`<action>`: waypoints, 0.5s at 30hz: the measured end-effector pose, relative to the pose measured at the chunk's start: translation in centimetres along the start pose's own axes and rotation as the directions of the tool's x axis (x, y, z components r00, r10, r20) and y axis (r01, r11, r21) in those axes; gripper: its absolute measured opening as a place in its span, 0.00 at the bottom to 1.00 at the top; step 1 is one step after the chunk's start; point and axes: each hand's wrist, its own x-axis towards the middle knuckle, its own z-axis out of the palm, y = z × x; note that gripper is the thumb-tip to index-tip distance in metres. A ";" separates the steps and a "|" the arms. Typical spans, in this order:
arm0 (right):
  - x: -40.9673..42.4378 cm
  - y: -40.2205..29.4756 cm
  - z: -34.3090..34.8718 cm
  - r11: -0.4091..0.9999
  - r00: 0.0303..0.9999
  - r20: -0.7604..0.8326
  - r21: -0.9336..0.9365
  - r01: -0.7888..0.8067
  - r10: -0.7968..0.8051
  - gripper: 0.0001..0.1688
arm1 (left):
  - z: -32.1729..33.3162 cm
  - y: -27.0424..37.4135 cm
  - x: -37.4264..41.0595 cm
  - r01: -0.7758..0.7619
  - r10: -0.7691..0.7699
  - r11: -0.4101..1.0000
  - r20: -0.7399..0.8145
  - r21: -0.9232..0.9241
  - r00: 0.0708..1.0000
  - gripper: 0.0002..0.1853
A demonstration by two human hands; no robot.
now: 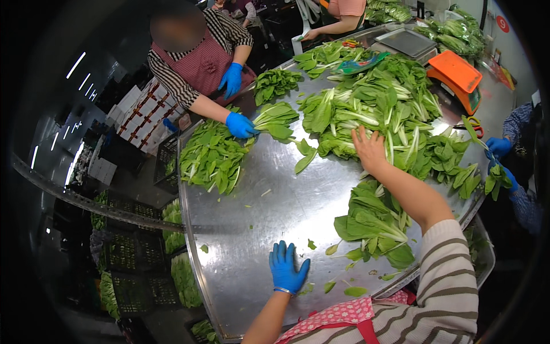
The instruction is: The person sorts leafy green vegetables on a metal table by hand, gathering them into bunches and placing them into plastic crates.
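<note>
My left hand (288,267), in a blue glove, rests flat with fingers spread on the stainless steel table (275,215), near its front edge. My bare right hand (369,148) reaches forward onto a large heap of leafy greens (356,107) with pale stems. Its fingers lie spread on the greens; whether they grip any is not plain. A smaller pile of leafy greens (374,219) lies beneath and left of my right forearm. Loose leaves, one a yellow-green leaf (355,291), are scattered beside my left hand.
Across the table a person's gloved hand (240,125) holds a bunch of greens (277,118) beside another pile (212,157). At right, a co-worker's gloved hands (498,148) hold greens. An orange scale (455,71), red-handled scissors (475,127) and bagged greens (459,36) are at the back right. Crates (129,253) stand left.
</note>
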 end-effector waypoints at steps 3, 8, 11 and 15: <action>0.4 -0.2 0.3 0.999 0.998 -0.051 0.030 0.025 -0.023 0.39 | -0.4 -0.2 -0.2 0.004 -0.004 1.000 0.003 0.006 1.000 0.36; 0.6 1.4 -0.7 0.986 0.999 -0.021 0.165 0.039 -0.036 0.44 | -0.6 -0.1 0.2 -0.015 0.015 1.000 -0.014 -0.007 1.000 0.35; 0.7 2.1 -2.9 0.983 0.996 0.018 0.164 0.083 -0.087 0.43 | -0.2 -0.4 0.0 -0.009 0.009 1.000 -0.017 -0.009 1.000 0.36; -0.2 2.1 -4.2 0.982 0.988 -0.026 0.112 0.154 -0.152 0.40 | -0.3 -0.5 -0.6 0.018 -0.018 0.999 -0.001 -0.032 1.000 0.35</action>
